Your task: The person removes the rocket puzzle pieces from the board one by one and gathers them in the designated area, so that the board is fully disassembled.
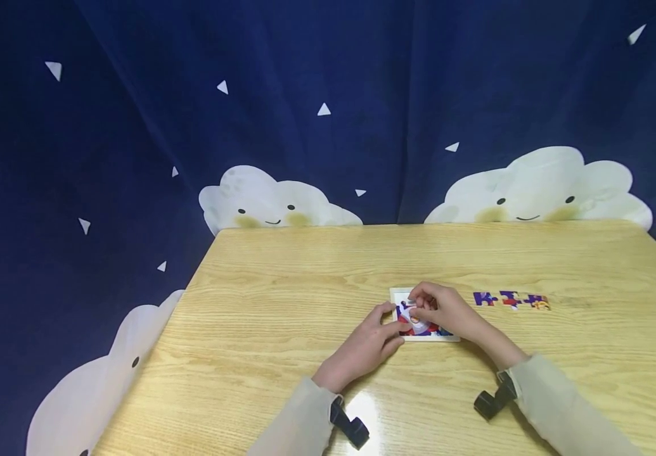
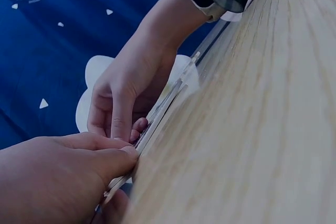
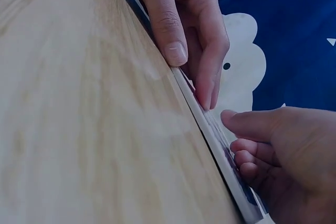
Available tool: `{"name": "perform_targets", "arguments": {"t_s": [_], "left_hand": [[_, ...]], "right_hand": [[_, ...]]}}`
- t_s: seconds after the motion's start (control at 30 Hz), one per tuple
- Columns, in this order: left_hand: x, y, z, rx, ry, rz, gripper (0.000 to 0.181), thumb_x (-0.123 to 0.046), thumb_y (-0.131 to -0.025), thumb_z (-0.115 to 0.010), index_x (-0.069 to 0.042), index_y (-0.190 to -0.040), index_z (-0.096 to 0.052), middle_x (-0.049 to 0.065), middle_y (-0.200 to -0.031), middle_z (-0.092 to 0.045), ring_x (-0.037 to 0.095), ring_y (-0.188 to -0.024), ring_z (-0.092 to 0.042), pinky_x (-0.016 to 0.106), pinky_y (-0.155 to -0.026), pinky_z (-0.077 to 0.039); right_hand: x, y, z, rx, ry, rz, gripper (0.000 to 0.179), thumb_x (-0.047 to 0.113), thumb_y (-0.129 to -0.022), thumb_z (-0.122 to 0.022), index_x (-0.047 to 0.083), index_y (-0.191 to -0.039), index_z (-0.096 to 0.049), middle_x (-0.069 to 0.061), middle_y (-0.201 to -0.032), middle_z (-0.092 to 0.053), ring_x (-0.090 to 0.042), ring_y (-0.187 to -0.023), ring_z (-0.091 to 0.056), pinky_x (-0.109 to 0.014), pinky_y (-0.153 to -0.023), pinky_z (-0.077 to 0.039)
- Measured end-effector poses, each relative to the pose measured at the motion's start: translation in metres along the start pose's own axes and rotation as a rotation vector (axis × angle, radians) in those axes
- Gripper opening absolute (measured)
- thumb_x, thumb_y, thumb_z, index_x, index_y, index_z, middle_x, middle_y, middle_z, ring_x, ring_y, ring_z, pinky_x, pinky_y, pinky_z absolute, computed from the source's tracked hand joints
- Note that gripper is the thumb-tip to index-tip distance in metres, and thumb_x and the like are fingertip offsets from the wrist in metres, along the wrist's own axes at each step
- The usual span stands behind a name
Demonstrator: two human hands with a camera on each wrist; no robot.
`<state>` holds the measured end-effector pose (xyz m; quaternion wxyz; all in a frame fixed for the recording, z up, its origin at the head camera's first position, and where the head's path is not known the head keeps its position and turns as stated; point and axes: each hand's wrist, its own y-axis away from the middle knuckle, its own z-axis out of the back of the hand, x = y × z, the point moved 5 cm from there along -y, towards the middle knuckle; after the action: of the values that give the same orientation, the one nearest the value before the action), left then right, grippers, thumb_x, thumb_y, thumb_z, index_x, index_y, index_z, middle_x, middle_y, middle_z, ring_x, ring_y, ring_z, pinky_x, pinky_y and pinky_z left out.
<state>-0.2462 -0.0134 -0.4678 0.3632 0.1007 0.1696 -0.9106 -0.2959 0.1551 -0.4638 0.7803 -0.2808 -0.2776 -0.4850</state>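
Note:
A small jigsaw puzzle in a white-bordered tray (image 1: 430, 339) lies on the wooden table. Red, purple and white pieces fill its lower part, and bare white shows near the top left. My left hand (image 1: 364, 345) holds the tray's near left corner, thumb at the near edge, a fingertip on the picture. Over the upper part bends my right hand (image 1: 444, 310), thumb and index finger pinched at a dark puzzle piece (image 1: 404, 304) that they mostly hide. Its other fingers are curled, as the right wrist view shows. Both wrist views see the tray (image 3: 197, 108) nearly edge-on.
Several loose puzzle pieces (image 1: 510, 300) lie in a row to the right of the tray, past my right hand. The wooden table (image 1: 282, 272) reaches back to a dark blue curtain (image 1: 282, 76) with clouds and white triangles.

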Motion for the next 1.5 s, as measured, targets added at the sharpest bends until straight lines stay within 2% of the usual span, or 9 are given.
{"name": "perform_targets", "arguments": {"t_s": [0.3, 0.5, 0.8, 1.1, 1.5], "left_hand": [[0.000, 0.001, 0.004, 0.013, 0.011, 0.008, 0.030, -0.028, -0.101, -0.053, -0.022, -0.129, -0.064, 0.015, -0.148, -0.043, 0.025, -0.138, -0.045, 0.034, -0.115, -0.042], [0.001, 0.000, 0.004, 0.019, 0.029, 0.017, 0.032, -0.028, -0.102, -0.053, -0.022, -0.131, -0.063, 0.014, -0.149, -0.042, 0.024, -0.137, -0.046, 0.034, -0.115, -0.042], [0.001, 0.001, 0.007, 0.029, 0.078, 0.029, 0.034, -0.026, -0.102, -0.052, -0.020, -0.134, -0.062, 0.015, -0.151, -0.040, 0.024, -0.139, -0.044, 0.034, -0.116, -0.041], [0.000, -0.001, 0.005, 0.020, 0.102, 0.029, 0.034, -0.027, -0.101, -0.054, -0.018, -0.133, -0.062, 0.016, -0.151, -0.039, 0.025, -0.139, -0.044, 0.034, -0.118, -0.038], [0.002, -0.001, 0.002, 0.028, 0.121, 0.039, 0.034, -0.027, -0.101, -0.054, -0.019, -0.133, -0.062, 0.015, -0.151, -0.039, 0.024, -0.139, -0.044, 0.033, -0.117, -0.039]], "right_hand": [[0.005, -0.005, -0.002, 0.062, 0.009, -0.001, 0.029, 0.016, -0.084, -0.077, 0.004, -0.107, -0.066, -0.001, -0.077, -0.051, -0.005, -0.067, -0.042, -0.019, -0.058, -0.037], [0.005, -0.008, -0.004, 0.121, 0.005, -0.028, 0.026, 0.012, -0.085, -0.075, 0.005, -0.108, -0.065, -0.001, -0.078, -0.049, -0.008, -0.069, -0.042, -0.020, -0.058, -0.035], [0.007, -0.012, -0.008, 0.219, -0.128, -0.067, 0.022, 0.004, -0.089, -0.068, 0.002, -0.107, -0.056, -0.003, -0.080, -0.043, -0.011, -0.069, -0.040, -0.020, -0.059, -0.034], [0.008, -0.009, -0.006, 0.202, -0.155, -0.069, 0.024, 0.005, -0.090, -0.067, 0.001, -0.109, -0.053, -0.008, -0.084, -0.044, -0.013, -0.074, -0.040, -0.021, -0.061, -0.034], [0.006, -0.004, -0.007, 0.142, -0.148, -0.030, 0.025, 0.006, -0.089, -0.070, 0.002, -0.108, -0.054, -0.008, -0.083, -0.045, -0.009, -0.070, -0.039, -0.020, -0.059, -0.035]]}}
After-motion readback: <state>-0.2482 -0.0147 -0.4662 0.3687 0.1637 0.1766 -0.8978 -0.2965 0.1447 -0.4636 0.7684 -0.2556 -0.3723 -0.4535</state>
